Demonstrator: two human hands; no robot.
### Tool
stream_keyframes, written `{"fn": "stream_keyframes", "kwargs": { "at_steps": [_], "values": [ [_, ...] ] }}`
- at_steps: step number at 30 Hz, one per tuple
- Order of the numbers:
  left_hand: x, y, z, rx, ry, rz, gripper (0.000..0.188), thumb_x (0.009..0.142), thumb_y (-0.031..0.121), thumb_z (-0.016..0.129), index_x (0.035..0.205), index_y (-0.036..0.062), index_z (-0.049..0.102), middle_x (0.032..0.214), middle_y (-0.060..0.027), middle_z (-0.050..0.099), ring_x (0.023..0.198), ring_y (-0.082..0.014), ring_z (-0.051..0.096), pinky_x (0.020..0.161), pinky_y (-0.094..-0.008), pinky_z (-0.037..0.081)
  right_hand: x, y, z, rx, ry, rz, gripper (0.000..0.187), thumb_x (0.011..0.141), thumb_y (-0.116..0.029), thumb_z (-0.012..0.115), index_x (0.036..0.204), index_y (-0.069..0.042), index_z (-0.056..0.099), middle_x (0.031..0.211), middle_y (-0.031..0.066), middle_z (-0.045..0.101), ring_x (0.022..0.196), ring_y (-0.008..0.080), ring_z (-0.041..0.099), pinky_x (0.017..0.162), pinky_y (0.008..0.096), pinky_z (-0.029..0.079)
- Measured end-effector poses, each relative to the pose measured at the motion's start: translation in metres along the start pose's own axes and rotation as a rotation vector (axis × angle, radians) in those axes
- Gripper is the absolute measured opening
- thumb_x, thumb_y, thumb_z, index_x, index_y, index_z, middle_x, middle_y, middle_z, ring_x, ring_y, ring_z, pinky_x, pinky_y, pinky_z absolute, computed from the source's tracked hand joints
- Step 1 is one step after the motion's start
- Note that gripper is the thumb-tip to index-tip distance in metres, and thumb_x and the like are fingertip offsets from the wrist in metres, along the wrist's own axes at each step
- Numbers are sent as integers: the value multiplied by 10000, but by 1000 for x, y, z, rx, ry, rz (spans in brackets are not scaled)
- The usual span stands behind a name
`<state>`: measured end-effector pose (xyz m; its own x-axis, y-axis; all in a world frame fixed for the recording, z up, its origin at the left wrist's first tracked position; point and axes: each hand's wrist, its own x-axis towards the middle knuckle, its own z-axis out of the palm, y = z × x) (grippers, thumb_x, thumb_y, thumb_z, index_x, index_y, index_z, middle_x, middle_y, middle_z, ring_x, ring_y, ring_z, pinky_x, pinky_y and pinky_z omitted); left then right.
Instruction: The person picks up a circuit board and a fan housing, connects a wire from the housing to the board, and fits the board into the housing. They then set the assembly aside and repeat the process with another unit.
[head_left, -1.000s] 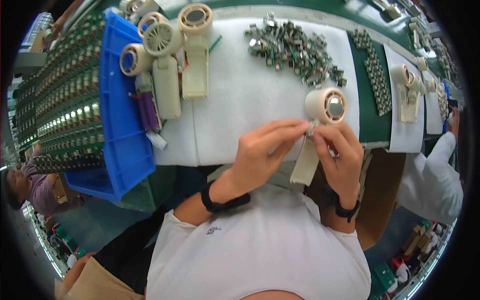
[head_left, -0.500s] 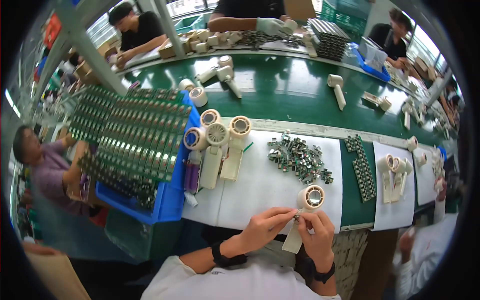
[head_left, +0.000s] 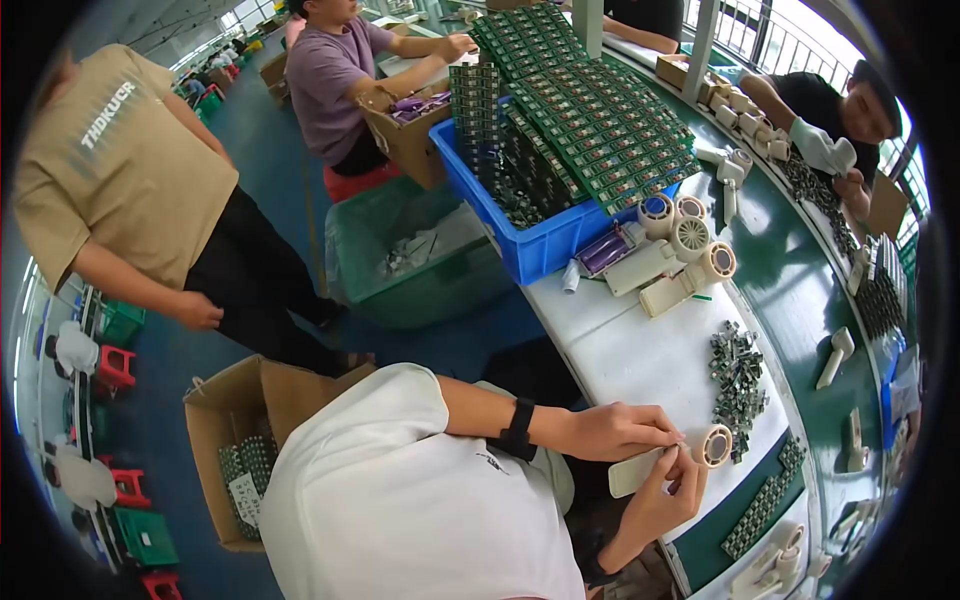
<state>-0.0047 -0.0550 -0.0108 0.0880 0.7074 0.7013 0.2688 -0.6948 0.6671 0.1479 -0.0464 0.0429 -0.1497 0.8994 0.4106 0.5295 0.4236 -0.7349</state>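
Both hands meet at the neck of a cream handheld fan (head_left: 716,446), over the near edge of the white work surface. Its round head faces up beyond my fingers, and the open handle shell (head_left: 630,474) sticks out toward my body. My right hand (head_left: 663,500) is closed round the neck from the near side. With fingertips pinched together, my left hand (head_left: 622,432) touches the same spot; whatever small piece lies between them is hidden. Just past the fan head is a pile of small circuit boards (head_left: 738,375).
A blue bin (head_left: 530,250) stacked with green circuit panels (head_left: 610,120) stands on the bench, several fans (head_left: 690,238) beside it. A board strip (head_left: 765,500) lies to the right. A green tub (head_left: 400,290), cardboard box (head_left: 225,400) and standing person (head_left: 130,180) are at left.
The view has swung left, bringing the aisle, a standing person and a cardboard box into sight. My hands stay together at the fan's neck.
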Motion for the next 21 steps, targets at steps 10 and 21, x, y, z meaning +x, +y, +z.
{"fn": "stream_keyframes", "kwargs": {
  "at_steps": [10,21],
  "values": [
    [-6,16,2,221,-34,-20,324,952,-10,651,1275,-9,639,1264,-169,623,1054,-314,694,913,-352,588,-9,2,3,88,43,-19,118,930,-58,684,921,59,697,718,47,463,620,160,448,545,332,354],
    [104,79,-220,1293,175,-143,387,984,295,675,1268,38,617,1318,-207,566,1213,-394,561,1041,-455,464,-15,31,18,137,17,-116,179,926,-40,719,1090,18,761,716,8,450,608,112,406,536,290,323]
  ]
}}
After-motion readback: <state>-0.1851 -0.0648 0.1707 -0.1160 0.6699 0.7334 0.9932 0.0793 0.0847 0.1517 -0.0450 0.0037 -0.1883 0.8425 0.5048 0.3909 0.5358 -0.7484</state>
